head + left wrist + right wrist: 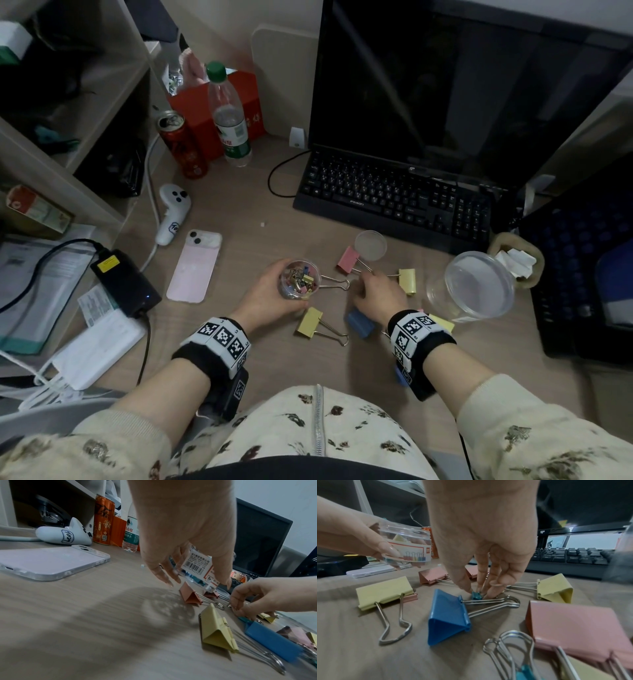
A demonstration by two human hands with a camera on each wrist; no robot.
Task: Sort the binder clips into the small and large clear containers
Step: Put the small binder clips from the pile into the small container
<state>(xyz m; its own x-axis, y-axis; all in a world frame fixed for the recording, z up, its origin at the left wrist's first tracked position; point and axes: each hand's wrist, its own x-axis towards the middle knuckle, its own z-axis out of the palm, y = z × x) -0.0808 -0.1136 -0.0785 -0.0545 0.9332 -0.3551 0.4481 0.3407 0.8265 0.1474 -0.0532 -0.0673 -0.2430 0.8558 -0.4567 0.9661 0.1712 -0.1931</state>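
My left hand (274,294) grips the small clear container (299,279), lifted off the desk and holding several small coloured clips; the same container (406,547) shows tilted in the right wrist view. My right hand (375,291) reaches down among the large clips, and its fingertips (467,588) pinch a small teal clip (476,596) lying on the desk. Large clips lie around it: a blue one (448,616), yellow ones (385,592) (407,281), pink ones (347,259) (576,628). The large clear container (478,286) stands to the right, with nothing in it that I can see.
A round clear lid (370,245) lies in front of the black keyboard (394,195). A pink phone (195,265), white controller (173,212), red can (183,149) and water bottle (229,116) stand to the left. A dark crate (582,274) borders the right.
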